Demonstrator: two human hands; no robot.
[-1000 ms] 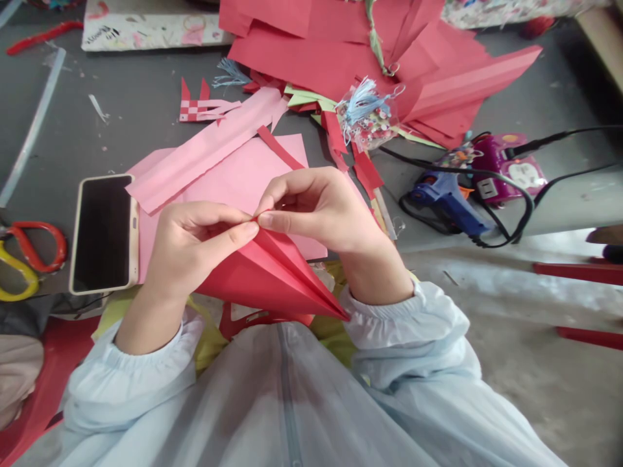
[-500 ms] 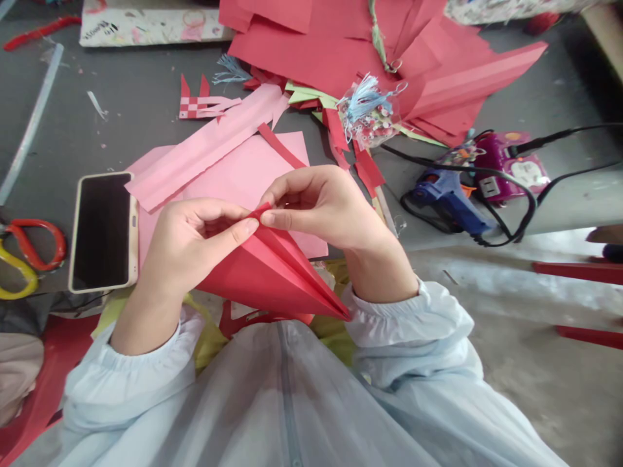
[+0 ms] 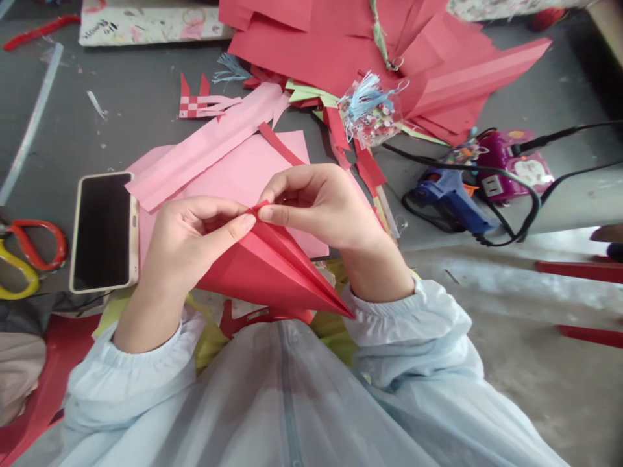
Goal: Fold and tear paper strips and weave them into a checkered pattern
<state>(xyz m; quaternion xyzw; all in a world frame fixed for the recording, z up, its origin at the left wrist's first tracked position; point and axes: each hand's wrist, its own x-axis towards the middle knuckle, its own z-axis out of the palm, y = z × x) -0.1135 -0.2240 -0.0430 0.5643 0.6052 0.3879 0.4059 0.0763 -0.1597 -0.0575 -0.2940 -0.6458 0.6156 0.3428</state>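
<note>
A sheet of red paper (image 3: 272, 272), creased lengthwise in several folds, hangs over my lap with its pointed end toward my right sleeve. My left hand (image 3: 195, 240) pinches its upper edge between thumb and fingers. Right beside that grip, my right hand (image 3: 316, 207) pinches the same edge, and a small red corner sticks up between the two thumbs. The fingertips behind the paper are hidden. Beneath and beyond my hands lie pink paper sheets (image 3: 233, 168), with a narrow red strip (image 3: 280, 144) on top.
Left of my hands lie a phone (image 3: 103, 232) and scissors (image 3: 39, 246) with red and yellow handles. A blue glue gun (image 3: 450, 201), a purple power socket (image 3: 511, 165) and black cables sit at right. Red paper (image 3: 311, 55), a bead bag (image 3: 372, 120) and a woven piece (image 3: 195, 104) lie farther back.
Both hands keep pinching the red paper in nearly the same place. The thumbs have shifted slightly, and a small red corner now shows above them.
</note>
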